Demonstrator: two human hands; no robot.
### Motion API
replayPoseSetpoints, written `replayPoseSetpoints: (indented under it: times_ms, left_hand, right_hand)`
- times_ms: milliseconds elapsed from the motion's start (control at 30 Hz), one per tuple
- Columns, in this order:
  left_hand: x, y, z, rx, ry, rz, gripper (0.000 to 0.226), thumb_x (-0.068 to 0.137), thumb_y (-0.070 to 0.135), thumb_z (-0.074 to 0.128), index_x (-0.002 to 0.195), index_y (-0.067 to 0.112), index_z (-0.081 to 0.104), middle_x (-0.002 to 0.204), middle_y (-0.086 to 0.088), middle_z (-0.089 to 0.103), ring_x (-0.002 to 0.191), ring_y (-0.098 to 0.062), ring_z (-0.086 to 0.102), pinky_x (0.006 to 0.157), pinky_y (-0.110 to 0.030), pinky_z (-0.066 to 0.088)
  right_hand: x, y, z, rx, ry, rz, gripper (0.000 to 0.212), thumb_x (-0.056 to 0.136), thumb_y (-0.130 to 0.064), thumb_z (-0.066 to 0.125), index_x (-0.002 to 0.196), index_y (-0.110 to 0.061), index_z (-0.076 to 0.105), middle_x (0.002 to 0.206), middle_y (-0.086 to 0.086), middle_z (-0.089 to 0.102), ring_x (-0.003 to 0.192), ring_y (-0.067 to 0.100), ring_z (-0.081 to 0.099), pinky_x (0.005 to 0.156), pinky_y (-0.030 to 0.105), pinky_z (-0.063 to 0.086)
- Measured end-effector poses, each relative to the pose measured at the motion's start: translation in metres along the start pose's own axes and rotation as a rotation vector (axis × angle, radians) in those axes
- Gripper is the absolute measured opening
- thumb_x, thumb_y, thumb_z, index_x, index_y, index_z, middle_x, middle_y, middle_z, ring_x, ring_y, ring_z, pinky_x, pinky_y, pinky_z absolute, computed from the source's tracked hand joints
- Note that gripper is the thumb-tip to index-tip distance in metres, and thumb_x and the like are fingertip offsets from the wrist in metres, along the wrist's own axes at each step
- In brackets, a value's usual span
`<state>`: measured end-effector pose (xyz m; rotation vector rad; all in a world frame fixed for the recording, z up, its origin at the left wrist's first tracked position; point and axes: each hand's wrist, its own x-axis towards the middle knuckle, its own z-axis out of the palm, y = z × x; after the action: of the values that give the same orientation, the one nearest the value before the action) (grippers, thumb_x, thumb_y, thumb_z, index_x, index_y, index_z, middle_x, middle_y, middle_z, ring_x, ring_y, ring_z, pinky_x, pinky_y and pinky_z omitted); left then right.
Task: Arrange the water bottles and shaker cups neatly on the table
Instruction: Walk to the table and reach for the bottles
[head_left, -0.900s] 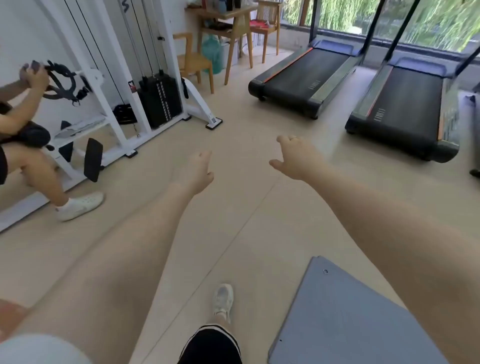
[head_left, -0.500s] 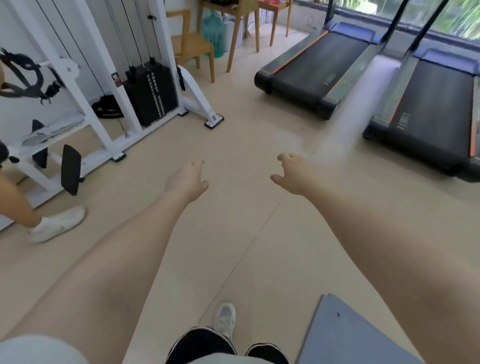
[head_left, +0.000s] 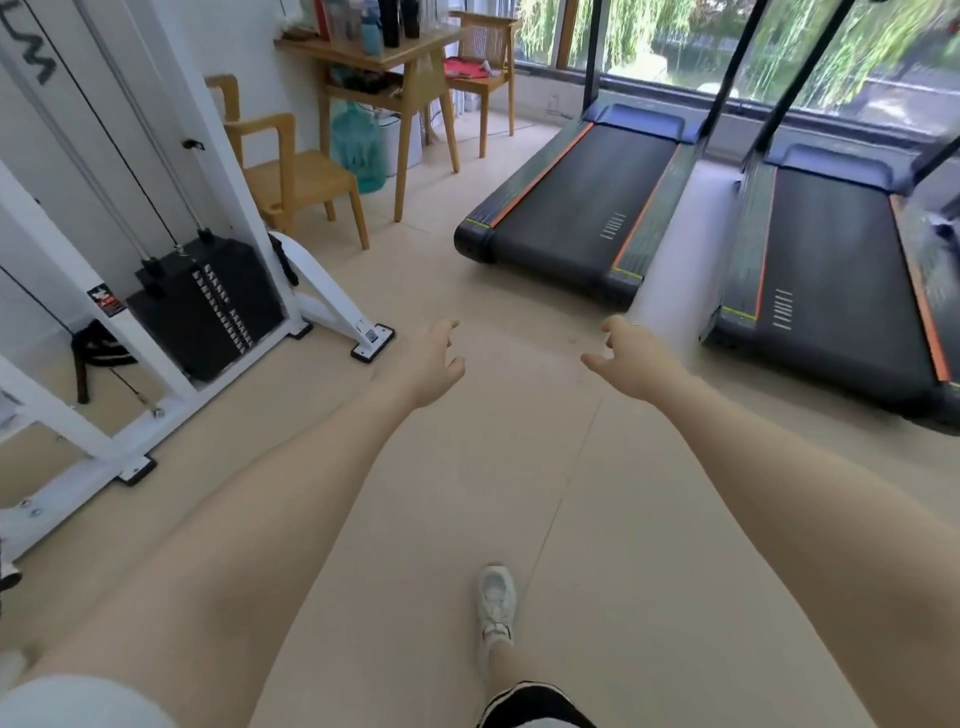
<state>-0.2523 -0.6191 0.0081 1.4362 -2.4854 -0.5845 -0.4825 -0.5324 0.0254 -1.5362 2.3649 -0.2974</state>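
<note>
A gym floor is seen from the head-worn camera, with both bare arms stretched forward over the pale flooring. The left hand and the right hand are held loosely spread, fingers slack and nothing gripped, apparently for balance in mid-stride, since a white sneaker is planted at six o'clock. The task's things are found far off at twelve o'clock: water bottles and shaker cups are clustered on a wooden table against the wall, well apart from either hand, so the approach is judged to be the step in hand and no arranging is yet begun. A wooden chair is set at eleven o'clock beside the table, and a second chair behind it near the window. A large blue-green water jug is stowed under the table. Two treadmills are lined up at one and two o'clock facing the glass. At nine o'clock a white cable machine is stood with its black weight stack; a small red-and-black sticker on its frame cannot be read, nor can any bottle label.
</note>
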Motion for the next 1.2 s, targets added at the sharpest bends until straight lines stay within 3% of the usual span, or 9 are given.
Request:
replayPoseSetpoints:
  times_ms: [167,433,633,833,1067,1200]
  left_hand:
    - [0.145,-0.034,-0.026,0.125,-0.036,-0.052,0.051,0.091,0.024,0.043,0.139,0.013,0.03,0.136,-0.01,0.049,0.112,-0.031,0.053,0.084,-0.042,0.049]
    - [0.322,-0.118,-0.1,0.043,0.079,-0.244,0.053,0.091,0.019,0.045,0.141,0.014,0.028,0.136,-0.01,0.047,0.118,-0.028,0.049,0.089,-0.037,0.043]
    - [0.472,-0.223,-0.134,0.098,0.117,-0.285,0.05,0.09,0.017,0.044,0.138,0.01,0.03,0.104,-0.013,0.064,0.083,-0.028,0.057,0.067,-0.036,0.047]
    - [0.653,-0.278,-0.196,0.163,0.079,-0.234,0.05,0.092,0.023,0.043,0.138,0.013,0.03,0.123,-0.01,0.056,0.102,-0.028,0.057,0.074,-0.035,0.048]
    - [0.847,-0.298,-0.223,0.173,0.069,-0.102,0.051,0.091,0.024,0.045,0.139,0.016,0.03,0.129,-0.007,0.054,0.108,-0.025,0.057,0.08,-0.036,0.051]
    - [0.972,-0.313,-0.215,0.235,0.043,-0.047,0.043,0.091,0.022,0.045,0.133,0.016,0.039,0.118,-0.005,0.06,0.092,-0.021,0.06,0.069,-0.028,0.051]
  right_hand:
    - [0.157,-0.026,-0.032,-0.096,-0.048,-0.094,0.051,0.088,-0.034,0.053,0.127,-0.006,0.039,0.13,0.018,0.05,0.118,0.036,0.049,0.095,0.044,0.043]
    - [0.381,-0.13,-0.045,-0.1,-0.096,-0.293,0.051,0.089,-0.033,0.051,0.131,-0.007,0.037,0.13,0.014,0.051,0.116,0.033,0.05,0.091,0.044,0.046]
    - [0.553,-0.201,-0.025,-0.134,-0.095,-0.4,0.051,0.09,-0.032,0.05,0.133,-0.009,0.036,0.13,0.016,0.052,0.114,0.034,0.052,0.087,0.041,0.046]
    - [0.73,-0.261,-0.066,-0.183,-0.045,-0.362,0.048,0.09,-0.032,0.049,0.131,-0.011,0.038,0.124,0.015,0.059,0.108,0.034,0.056,0.087,0.039,0.046]
    - [0.916,-0.285,-0.075,0.044,-0.085,-0.232,0.049,0.091,-0.03,0.05,0.132,-0.007,0.037,0.131,0.016,0.053,0.116,0.031,0.053,0.097,0.043,0.046]
    - [1.034,-0.286,-0.071,0.017,-0.119,-0.185,0.049,0.092,-0.029,0.049,0.133,-0.005,0.036,0.132,0.017,0.05,0.115,0.031,0.052,0.095,0.04,0.046]
